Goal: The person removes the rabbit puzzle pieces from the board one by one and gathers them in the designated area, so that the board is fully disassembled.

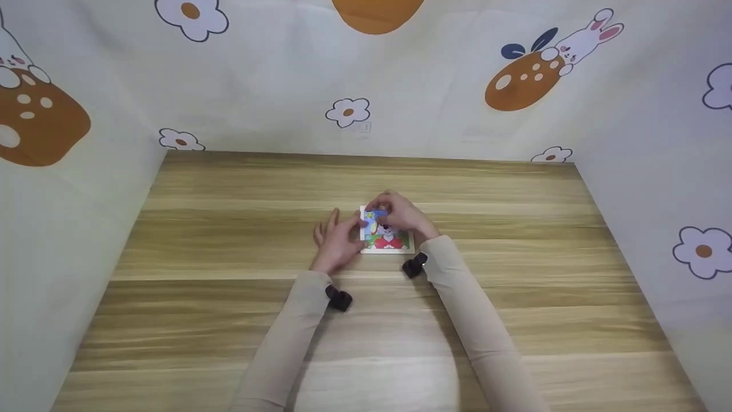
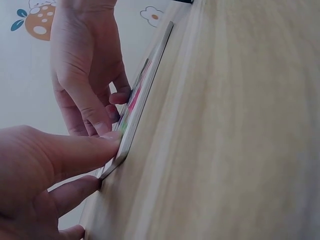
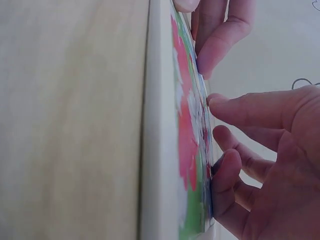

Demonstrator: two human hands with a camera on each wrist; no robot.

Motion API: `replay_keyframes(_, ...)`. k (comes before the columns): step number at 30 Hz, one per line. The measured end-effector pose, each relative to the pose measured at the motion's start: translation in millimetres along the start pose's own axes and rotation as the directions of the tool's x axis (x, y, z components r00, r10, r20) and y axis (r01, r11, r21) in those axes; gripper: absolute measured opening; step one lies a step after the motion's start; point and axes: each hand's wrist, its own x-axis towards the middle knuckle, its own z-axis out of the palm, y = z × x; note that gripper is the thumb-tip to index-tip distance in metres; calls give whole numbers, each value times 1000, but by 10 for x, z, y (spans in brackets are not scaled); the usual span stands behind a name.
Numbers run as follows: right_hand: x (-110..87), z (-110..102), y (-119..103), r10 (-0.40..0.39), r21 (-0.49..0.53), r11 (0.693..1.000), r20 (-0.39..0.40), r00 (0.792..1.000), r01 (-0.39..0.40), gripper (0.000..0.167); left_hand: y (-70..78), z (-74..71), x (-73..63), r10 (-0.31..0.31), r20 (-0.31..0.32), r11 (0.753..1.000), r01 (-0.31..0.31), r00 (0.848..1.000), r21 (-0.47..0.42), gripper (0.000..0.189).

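Note:
A small jigsaw puzzle board (image 1: 394,252) with a white border lies flat on the wooden table, its cartoon picture showing red, green and blue. My left hand (image 1: 338,243) is at the board's left side. In the left wrist view its outstretched thumb (image 2: 95,154) presses the board's near-left corner, and a finger touches the edge below. Over the upper part of the picture is my right hand (image 1: 403,213), its loosely bent fingers (image 3: 250,111) touching the surface. The right hand covers the board's upper right; whether a loose piece is under its fingertips is hidden.
The wooden table (image 1: 229,320) extends on all sides of the board. A pale cloth (image 1: 274,86) printed with flowers and rabbits hangs behind and along both sides. Each wrist carries a small black camera (image 1: 339,298).

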Motion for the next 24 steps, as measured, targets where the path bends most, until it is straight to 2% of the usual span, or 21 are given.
replay_keyframes(9,43,13,-10,33,32,999,21,999,-33,29,11,2,-7,-15,-9,1000,15,1000,-7,43)
replay_keyframes(15,31,-4,43,-27,78,997,58,998,22,32,14,7,-10,-16,-6,1000,16,1000,-10,43)
replay_keyframes(24,4,-17,37,-6,142,990,104,995,-9,39,3,10,-3,-3,-14,1000,2,1000,-21,40)
